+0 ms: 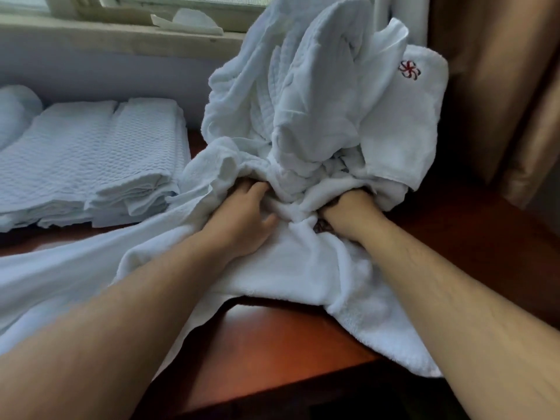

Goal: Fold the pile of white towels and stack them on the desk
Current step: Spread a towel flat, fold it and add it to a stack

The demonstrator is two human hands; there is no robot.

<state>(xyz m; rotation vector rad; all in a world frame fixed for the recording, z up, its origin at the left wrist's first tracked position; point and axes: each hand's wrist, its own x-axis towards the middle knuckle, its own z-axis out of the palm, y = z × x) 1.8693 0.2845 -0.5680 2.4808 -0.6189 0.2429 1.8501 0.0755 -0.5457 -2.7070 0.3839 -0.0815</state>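
Observation:
A tall heap of crumpled white towels rises at the back middle of the reddish wooden desk. One towel in it bears a red embroidered emblem. A plush white towel spreads from the heap's foot toward me and hangs over the desk's front edge. My left hand lies on this towel with its fingers curled into the folds at the heap's base. My right hand grips bunched cloth there; its fingers are buried in the fabric. A stack of folded waffle-weave towels sits at the left.
A window sill with a scrap of white paper runs along the back. Brown curtains hang at the right. A rolled white bundle lies at the far left behind the folded stack.

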